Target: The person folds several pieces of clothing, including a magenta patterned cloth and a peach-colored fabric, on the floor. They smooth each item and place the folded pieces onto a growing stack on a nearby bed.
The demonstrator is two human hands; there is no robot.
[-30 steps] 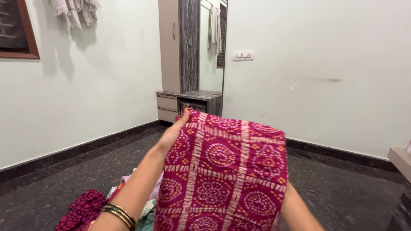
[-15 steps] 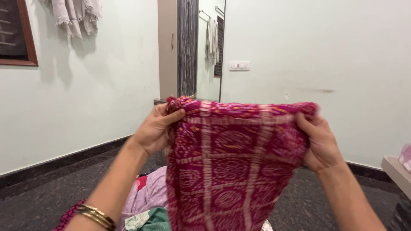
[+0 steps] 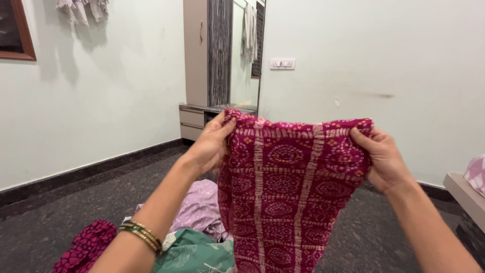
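A magenta cloth (image 3: 288,187) with pale stripes and ring patterns hangs spread out in front of me. My left hand (image 3: 212,144) pinches its top left corner. My right hand (image 3: 386,159) grips the top right corner, thumb over the front. The cloth's lower part runs out of the frame at the bottom. Gold bangles (image 3: 144,235) sit on my left wrist.
A pile of clothes lies on the dark floor below: a lilac garment (image 3: 199,207), a green printed one (image 3: 194,255) and a dark pink patterned one (image 3: 86,247). A dressing unit with mirror (image 3: 222,60) stands in the far corner. A ledge (image 3: 467,197) juts in at right.
My right hand came out from behind the cloth and took the top right corner. Both hands then drew apart, and the cloth went from a narrow fold to a wide spread.
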